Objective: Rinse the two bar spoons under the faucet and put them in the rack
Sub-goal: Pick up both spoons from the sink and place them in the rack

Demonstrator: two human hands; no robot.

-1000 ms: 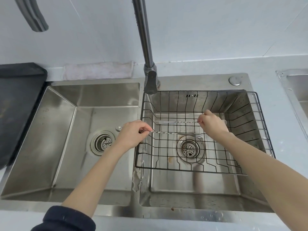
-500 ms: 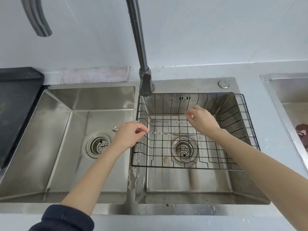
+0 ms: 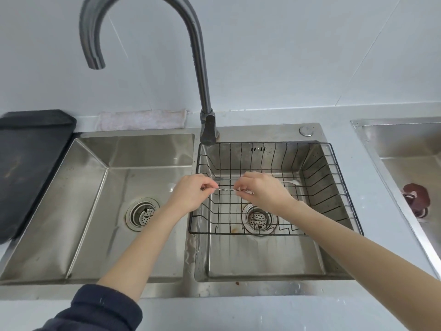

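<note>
1. Head view: both forearms reach forward over the double sink [image 3: 148, 149].
2. Left hand [image 3: 191, 194] and right hand [image 3: 262, 189] pinch one bar spoon [image 3: 225, 189], fingers closed on its ends, over the wire rack [image 3: 334, 177].
3. Second bar spoon [image 3: 290, 182] lies in the rack behind.
4. Faucet [image 3: 200, 75] arches beyond; no readable writing.

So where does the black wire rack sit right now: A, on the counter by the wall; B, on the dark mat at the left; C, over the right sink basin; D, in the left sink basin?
C: the black wire rack spans the right steel sink basin, whose drain shows through its wires.
</note>
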